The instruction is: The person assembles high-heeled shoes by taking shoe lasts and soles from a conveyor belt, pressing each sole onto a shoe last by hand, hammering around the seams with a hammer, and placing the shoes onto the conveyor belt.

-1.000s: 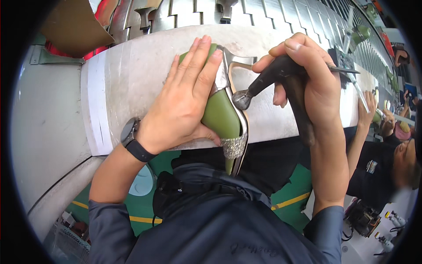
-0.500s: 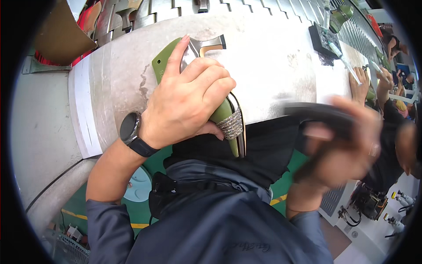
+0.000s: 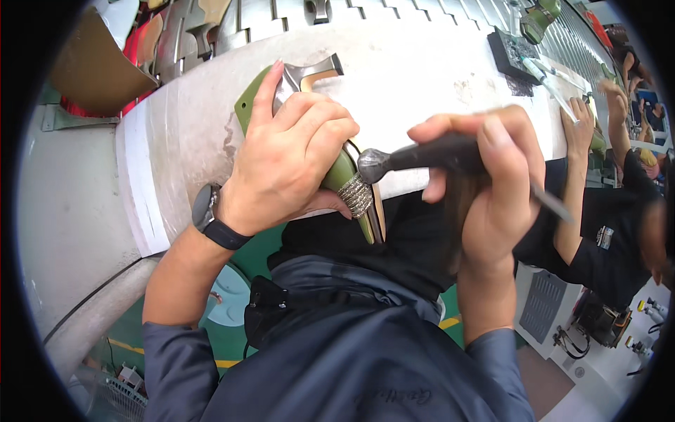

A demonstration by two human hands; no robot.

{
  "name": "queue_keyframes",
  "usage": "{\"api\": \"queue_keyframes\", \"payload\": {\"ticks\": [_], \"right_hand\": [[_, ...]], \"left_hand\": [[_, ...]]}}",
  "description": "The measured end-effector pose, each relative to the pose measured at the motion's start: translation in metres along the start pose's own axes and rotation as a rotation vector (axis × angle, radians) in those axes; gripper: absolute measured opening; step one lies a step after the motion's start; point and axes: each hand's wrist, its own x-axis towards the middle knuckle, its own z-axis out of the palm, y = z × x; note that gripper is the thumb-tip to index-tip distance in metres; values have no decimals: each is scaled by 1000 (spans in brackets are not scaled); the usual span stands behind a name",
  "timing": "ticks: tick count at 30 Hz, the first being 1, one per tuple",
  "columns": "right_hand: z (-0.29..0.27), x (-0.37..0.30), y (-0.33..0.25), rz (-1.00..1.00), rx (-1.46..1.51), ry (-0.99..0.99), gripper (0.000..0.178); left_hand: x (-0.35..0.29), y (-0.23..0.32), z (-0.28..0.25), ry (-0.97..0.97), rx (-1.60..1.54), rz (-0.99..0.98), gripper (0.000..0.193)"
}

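Pressed down on a green high-heeled shoe (image 3: 342,174) is my left hand (image 3: 292,151), its fingers closed over the upper and its thumb near the toe. The shoe lies on its side, with its heel (image 3: 322,69) at the far end. A glittery band (image 3: 356,196) wraps the toe part, which juts past the table's near edge. My right hand (image 3: 503,176) grips a dark hammer (image 3: 415,156) close to its head. The hammer's rounded metal face is at the sole edge beside the band; whether it touches I cannot tell.
The pale worktable (image 3: 411,77) has a slatted metal conveyor (image 3: 260,17) behind it, carrying shoe parts. At the right back stand a black block (image 3: 508,56) with syringe-like tools and another green shoe (image 3: 540,21). A co-worker's arm (image 3: 576,141) reaches in from the right.
The hammer in my right hand has swung left to the shoe's sole edge. My left hand and the shoe appear slightly further left in the view.
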Motion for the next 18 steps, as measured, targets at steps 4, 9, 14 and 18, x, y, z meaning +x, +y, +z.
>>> {"api": "queue_keyframes", "payload": {"ticks": [4, 9, 14, 18], "right_hand": [[7, 9, -14, -102, -269, 45, 29], [-1, -24, 5, -119, 3, -104, 22], [-41, 32, 20, -723, -997, -200, 31], [-59, 31, 37, -589, -1352, -206, 51]], "left_hand": [[-4, -6, -2, 13, 12, 9, 86], [-2, 1, -7, 13, 41, -3, 86], [1, 2, -18, -21, -23, -8, 88], [-7, -10, -16, 205, -148, -67, 77]]}}
